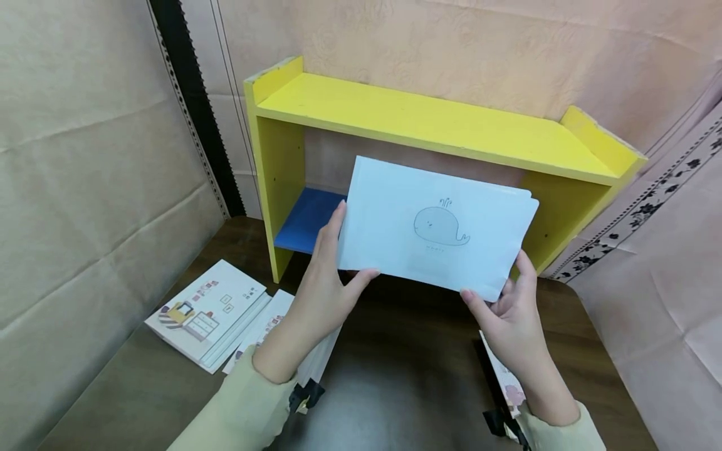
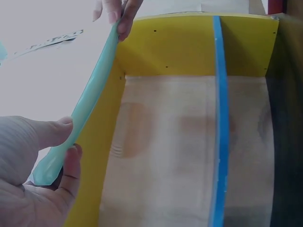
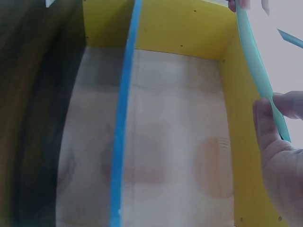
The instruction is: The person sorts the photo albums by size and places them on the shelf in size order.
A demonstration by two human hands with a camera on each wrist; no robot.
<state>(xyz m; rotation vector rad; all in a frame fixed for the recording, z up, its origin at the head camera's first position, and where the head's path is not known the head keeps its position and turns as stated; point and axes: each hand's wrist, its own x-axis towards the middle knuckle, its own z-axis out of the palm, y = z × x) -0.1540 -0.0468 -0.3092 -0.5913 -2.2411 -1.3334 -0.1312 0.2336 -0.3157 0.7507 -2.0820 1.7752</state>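
A pale blue booklet (image 1: 389,219) with a small whale drawing is held up in front of the yellow shelf, tilted slightly. The left hand (image 1: 321,294) grips its lower left side, thumb on the near face. At its lower right corner the right hand (image 1: 507,313) pinches it between thumb and fingers. Seen nearly edge-on in the left wrist view, the booklet (image 2: 90,99) bends a little, with the left hand (image 2: 42,156) around its near end. In the right wrist view the right hand (image 3: 279,137) pinches the booklet (image 3: 255,56).
The yellow shelf (image 1: 417,122) has a blue inner board (image 1: 307,219) and stands at the back of the dark table (image 1: 395,369). White illustrated booklets (image 1: 211,310) lie at the left, others (image 1: 276,319) beside the left forearm. Another booklet (image 1: 504,376) lies partly under the right forearm.
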